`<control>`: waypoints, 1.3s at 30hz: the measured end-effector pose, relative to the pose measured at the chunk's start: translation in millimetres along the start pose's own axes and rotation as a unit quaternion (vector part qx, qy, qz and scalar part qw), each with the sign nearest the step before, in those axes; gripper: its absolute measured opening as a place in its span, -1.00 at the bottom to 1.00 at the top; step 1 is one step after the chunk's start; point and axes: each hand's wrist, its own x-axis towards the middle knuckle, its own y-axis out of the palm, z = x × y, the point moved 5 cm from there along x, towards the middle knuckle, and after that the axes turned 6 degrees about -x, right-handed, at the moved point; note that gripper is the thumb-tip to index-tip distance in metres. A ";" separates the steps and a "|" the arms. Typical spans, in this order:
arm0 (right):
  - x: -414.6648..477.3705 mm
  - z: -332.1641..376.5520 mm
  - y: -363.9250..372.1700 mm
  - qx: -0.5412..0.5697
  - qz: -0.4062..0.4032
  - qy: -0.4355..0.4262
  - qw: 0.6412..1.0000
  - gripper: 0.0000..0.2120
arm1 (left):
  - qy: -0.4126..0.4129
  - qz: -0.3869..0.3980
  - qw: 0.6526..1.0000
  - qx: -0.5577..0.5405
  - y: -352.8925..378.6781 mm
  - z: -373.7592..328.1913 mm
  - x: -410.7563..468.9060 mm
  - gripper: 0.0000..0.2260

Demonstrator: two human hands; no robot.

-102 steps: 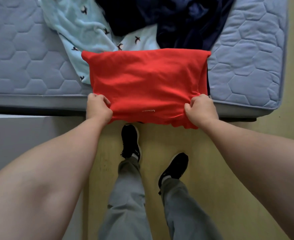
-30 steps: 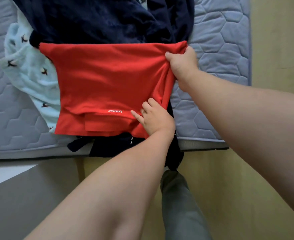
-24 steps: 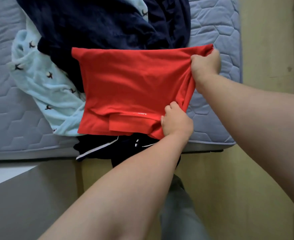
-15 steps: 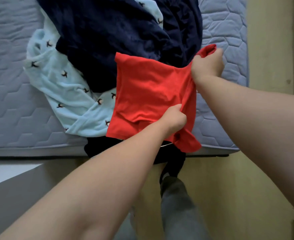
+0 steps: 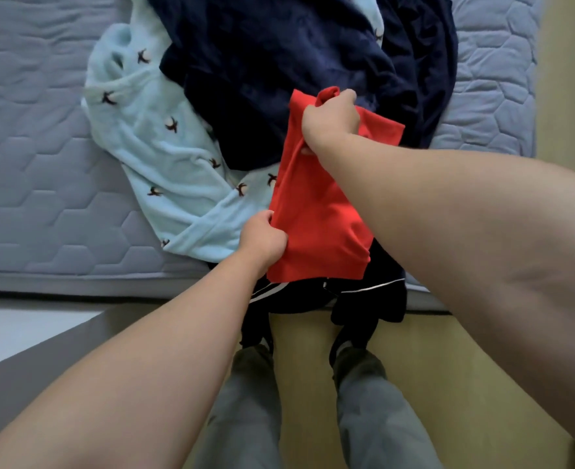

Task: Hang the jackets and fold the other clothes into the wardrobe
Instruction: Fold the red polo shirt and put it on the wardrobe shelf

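Note:
A red shirt (image 5: pixel 316 228), folded into a narrow strip, lies over the clothes pile at the mattress's near edge. My left hand (image 5: pixel 264 238) grips its near left edge. My right hand (image 5: pixel 331 118) is closed on its bunched far end. Under it lies a black garment with white stripes (image 5: pixel 299 296), hanging over the bed's edge. A dark navy garment (image 5: pixel 279 62) and a light blue garment with bird prints (image 5: pixel 164 157) are heaped behind and to the left.
The grey quilted mattress (image 5: pixel 35 170) fills the upper view. A grey surface (image 5: pixel 25 360) sits at lower left. Wooden floor (image 5: pixel 482 418) lies below, where my two legs in grey trousers (image 5: pixel 374 418) stand against the bed.
The red shirt went from a wide rectangle to a narrow strip: my right hand carried its right edge leftward over the rest, while my left hand shifted to the near left edge.

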 end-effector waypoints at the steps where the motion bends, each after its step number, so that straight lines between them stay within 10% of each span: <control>1: 1.4 -0.3 2.7 -0.004 -0.002 -0.002 1.000 -0.67 | 0.016 -0.001 1.000 0.018 -1.0 3.1 3.1 -0.79; 9: -0.9 -5.4 20.0 0.032 0.080 -0.047 0.995 -0.59 | -0.001 -0.046 0.994 0.102 -8.2 6.7 19.1 -0.70; 13: -11.3 -42.1 -25.0 -0.003 -0.093 -0.102 0.990 -0.69 | 0.011 -0.063 0.987 0.147 -12.9 -16.1 28.9 -0.46; 16: -15.2 -100.8 -48.6 -0.031 -0.166 0.061 0.984 -0.65 | -0.010 0.001 0.999 0.047 -5.8 -37.3 35.8 -0.38; 21: -12.3 -168.6 -31.4 0.063 0.001 0.267 0.962 -0.37 | -0.046 0.012 0.995 -0.085 7.8 -52.2 57.8 -0.48; 31: -41.4 -145.9 -85.6 0.240 0.100 0.157 0.953 -0.57 | -0.043 0.082 0.979 -0.179 5.5 -104.8 0.1 -0.83; 39: -137.3 -70.3 -227.3 0.294 0.126 0.083 0.944 -0.77 | -0.050 0.103 0.972 -0.203 -41.7 -188.0 -133.0 -0.68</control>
